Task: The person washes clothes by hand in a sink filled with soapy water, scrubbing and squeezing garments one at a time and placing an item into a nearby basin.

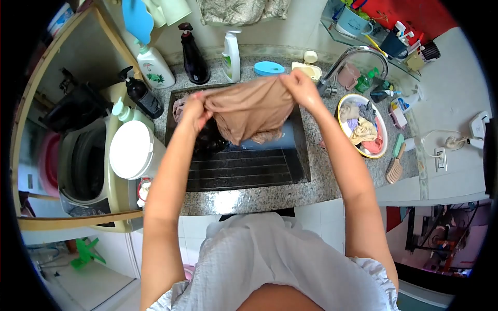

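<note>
A wet brown cloth garment [254, 106] is stretched between my two hands above the dark sink [244, 173]. My left hand [194, 111] is closed on its left end, and my right hand [302, 89] grips the upper right corner. The garment's lower edge hangs bunched near the water. Dark wet fabric [208, 137] lies in the sink below my left hand, partly hidden by the brown garment. Beyond my left hand, a bit of pinkish cloth [178, 109] shows at the sink's left edge.
A basin of clothes [340, 111] stands right of the sink, near the faucet [358, 51] and a scrubbing brush [395, 163]. A white bucket [132, 150] and several bottles, including a dark one [194, 59], line the left and back. A mirror reflects a washing machine [85, 160].
</note>
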### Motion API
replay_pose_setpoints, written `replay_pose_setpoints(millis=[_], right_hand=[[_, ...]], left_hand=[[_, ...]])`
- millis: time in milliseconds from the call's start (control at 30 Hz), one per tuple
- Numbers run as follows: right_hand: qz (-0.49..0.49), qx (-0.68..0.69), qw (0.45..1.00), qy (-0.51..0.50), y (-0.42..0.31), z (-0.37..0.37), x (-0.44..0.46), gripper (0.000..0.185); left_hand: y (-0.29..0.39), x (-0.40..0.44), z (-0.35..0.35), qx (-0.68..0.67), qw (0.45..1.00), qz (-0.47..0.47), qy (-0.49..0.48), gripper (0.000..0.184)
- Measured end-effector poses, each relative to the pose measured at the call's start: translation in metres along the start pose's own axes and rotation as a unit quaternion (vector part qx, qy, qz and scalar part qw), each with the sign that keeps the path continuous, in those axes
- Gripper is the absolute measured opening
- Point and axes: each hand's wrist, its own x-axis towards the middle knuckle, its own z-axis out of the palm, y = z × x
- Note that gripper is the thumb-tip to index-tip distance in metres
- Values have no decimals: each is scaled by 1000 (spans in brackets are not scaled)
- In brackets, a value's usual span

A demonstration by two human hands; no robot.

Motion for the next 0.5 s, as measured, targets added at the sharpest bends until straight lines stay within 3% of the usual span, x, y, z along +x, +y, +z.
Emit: replay_pose_setpoints(millis=[133,167,233,400,433,467,500], right_hand=[[-71,36,994,76,-52,-31,37,42],[-63,34,995,69,-67,-42,47,45],[-85,70,990,84,-95,-61,66,28],[-189,-5,968,163,-171,-120,102,33],[-165,48,972,158,-187,-127,103,32],[-188,112,961,166,-195,-132,112,30],[-188,125,962,153,-208,-141,115,28]], left_hand=[[94,-31,57,-5,995,76,-68,20],[112,-15,52,26,992,105,-65,20],[145,-13,61,78,984,152,-50,20],[240,-68,128,166,960,226,-20,24],[267,-43,122,235,934,269,-23,22],[299,27,95,206,917,279,-196,21],[296,-23,122,226,905,335,-135,22]])
